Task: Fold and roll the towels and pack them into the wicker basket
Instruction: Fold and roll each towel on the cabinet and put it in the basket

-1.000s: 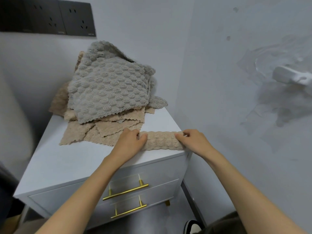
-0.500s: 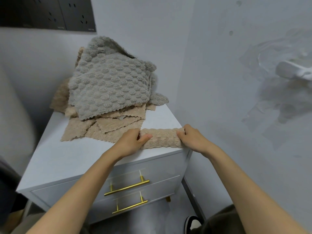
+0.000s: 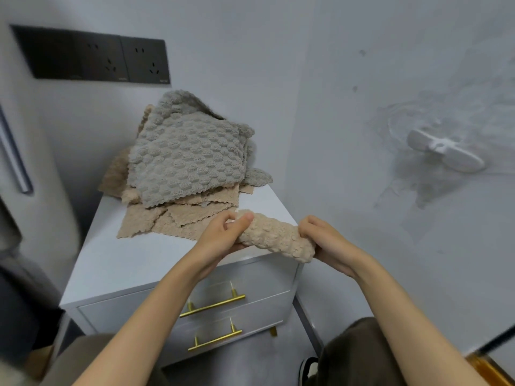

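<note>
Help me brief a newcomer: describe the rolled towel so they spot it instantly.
Find the white nightstand. At its front right edge, left hand and right hand grip a beige towel. It alone is rolled into a log; the other beige towels lie flat under a grey towel.

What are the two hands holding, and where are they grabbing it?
A rolled-up beige bobbly towel: the left hand grips its left end, the right hand its right end.

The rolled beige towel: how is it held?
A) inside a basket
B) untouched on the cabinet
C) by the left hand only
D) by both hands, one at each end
D: the left hand and the right hand each grip one end of the rolled beige towel.
</note>
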Tool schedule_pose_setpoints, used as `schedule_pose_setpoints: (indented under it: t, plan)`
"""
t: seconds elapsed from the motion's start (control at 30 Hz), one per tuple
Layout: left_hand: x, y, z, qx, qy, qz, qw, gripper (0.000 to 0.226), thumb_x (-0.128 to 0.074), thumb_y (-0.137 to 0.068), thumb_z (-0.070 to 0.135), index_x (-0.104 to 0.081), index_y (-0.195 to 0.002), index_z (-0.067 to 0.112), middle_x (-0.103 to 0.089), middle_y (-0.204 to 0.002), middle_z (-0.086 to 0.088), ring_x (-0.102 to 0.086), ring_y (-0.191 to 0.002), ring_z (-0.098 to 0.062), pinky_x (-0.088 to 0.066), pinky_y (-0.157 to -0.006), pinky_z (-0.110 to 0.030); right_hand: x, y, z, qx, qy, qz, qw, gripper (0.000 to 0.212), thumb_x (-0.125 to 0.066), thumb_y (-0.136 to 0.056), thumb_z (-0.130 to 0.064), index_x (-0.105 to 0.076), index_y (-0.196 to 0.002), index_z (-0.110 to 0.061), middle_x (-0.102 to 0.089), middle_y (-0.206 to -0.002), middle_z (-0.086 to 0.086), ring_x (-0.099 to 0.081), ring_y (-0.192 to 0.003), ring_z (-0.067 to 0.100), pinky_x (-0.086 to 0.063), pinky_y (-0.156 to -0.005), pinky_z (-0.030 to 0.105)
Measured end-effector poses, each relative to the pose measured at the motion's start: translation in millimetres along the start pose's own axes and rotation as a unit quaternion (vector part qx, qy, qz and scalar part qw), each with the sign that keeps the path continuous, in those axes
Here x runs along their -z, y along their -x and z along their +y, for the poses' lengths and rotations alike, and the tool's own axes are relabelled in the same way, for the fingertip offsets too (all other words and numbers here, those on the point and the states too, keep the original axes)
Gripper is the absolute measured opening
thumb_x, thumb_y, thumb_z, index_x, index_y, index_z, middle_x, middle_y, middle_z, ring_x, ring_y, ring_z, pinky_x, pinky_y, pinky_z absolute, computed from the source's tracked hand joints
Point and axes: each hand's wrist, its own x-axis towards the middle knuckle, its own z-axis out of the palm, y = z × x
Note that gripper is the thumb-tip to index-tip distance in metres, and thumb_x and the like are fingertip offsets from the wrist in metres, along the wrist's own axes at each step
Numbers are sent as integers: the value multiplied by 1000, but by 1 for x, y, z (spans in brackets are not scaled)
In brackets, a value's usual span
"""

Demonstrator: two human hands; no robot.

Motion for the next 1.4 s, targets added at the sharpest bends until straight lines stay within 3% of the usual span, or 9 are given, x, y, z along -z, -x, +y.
schedule_pose_setpoints:
  t: [0.23, 0.3, 0.43, 0.53, 0.67, 1.0, 1.13, 1.27, 1.4]
  plan:
    - [-27, 30, 28, -27, 2, -17, 999, 18, -66, -87, 25, -54, -85, 12, -73, -88, -11, -69, -83, -21, -58, -80, -36, 17, 56, -21, 35, 57, -16, 998, 11, -49, -74, -21, -41, -82, -20, -37, -74, -5, -34, -62, 7, -35, -51, 17]
    - [-35, 38, 38, -39, -4, -23, 999, 18, -67, -87, 23, -54, -83, 11, -72, -83, -9, -68, -80, -21, -58, -80, -38, 23, 80, -29, 57, 76, -38, 995, 7, -52, -88, -24, -49, -89, -18, -49, -82, -1, -48, -69, 7, -43, -57, 15]
    - [-55, 56, 56, -52, -56, -84, 994, 19, -69, -86, 21, -56, -91, 7, -71, -88, -18, -67, -80, -21, -59, -80, -38, 30, 120, -37, 43, 141, -97, 984, 40, -47, -88, -55, -63, -107, -24, -70, -106, -5, -66, -96, 11, -50, -90, 30]
    - [-72, 66, 60, -54, -103, -130, 985, 21, -70, -85, 24, -55, -89, 9, -69, -80, -11, -66, -74, -16, -58, -73, -33, 34, 134, -31, 43, 157, -105, 981, 49, -51, -90, -54, -58, -122, -18, -67, -118, 1, -64, -105, 15, -47, -97, 35]
    - [-107, 81, 60, -53, -123, -162, 978, 25, -70, -84, 27, -57, -91, 7, -66, -69, 0, -64, -67, -9, -55, -65, -24, 49, 173, -18, 48, 110, -68, 990, 43, -42, -94, -43, -52, -129, -21, -64, -122, 2, -63, -107, 14, -49, -94, 28]
    - [-213, 111, 13, -47, -184, -214, 958, 38, -66, -87, 33, -61, -104, -1, -64, -91, -10, -62, -73, -9, -57, -58, -20, 102, 247, 58, 5, 71, 51, 996, 33, -39, -97, -40, -52, -124, -27, -62, -124, 7, -61, -112, 22, -47, -99, 38]
    - [-254, 120, -23, -31, -204, -263, 942, 33, -63, -89, 37, -61, -106, 9, -64, -103, -5, -65, -90, -15, -59, -68, -28, 129, 277, 100, -32, 34, 87, 995, 36, -41, -99, -36, -53, -129, -22, -67, -119, 0, -64, -108, 16, -50, -94, 31]
    - [-288, 123, -64, -36, -251, -289, 923, 29, -53, -94, 39, -56, -114, 17, -59, -111, 2, -60, -105, -17, -51, -94, -39, 153, 305, 151, -85, -33, 143, 986, 29, -39, -101, -33, -58, -119, -20, -70, -111, 0, -67, -101, 14, -53, -82, 24]
    - [-310, 125, -111, 1, -291, -305, 907, 38, -48, -97, 33, -47, -129, 12, -54, -125, -5, -56, -113, -22, -47, -97, -39, 173, 316, 231, -157, -104, 223, 956, 29, -38, -103, -32, -54, -120, -16, -65, -118, 11, -63, -109, 26, -52, -89, 37]
